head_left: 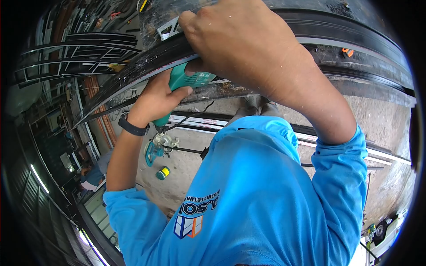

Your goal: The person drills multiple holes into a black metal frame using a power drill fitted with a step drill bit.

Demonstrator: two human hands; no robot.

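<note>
My left hand (162,99), with a black watch on its wrist, is wrapped round a green power tool (191,77) beneath a long black metal bar (146,60). The tool's front end is hidden behind my right hand and forearm. My right hand (235,37) lies over the bar from above, its fingers curled down against it; several fingertips are hidden. A dark cord (191,120) runs near the base of the tool.
Further black bars (346,33) cross the work surface, with an orange tool (347,52) on it. On the floor are a teal power saw (154,153), a green and yellow canister (163,173) and long strips (195,122). Curved frames (80,66) fill the left; a person (94,175) is low left.
</note>
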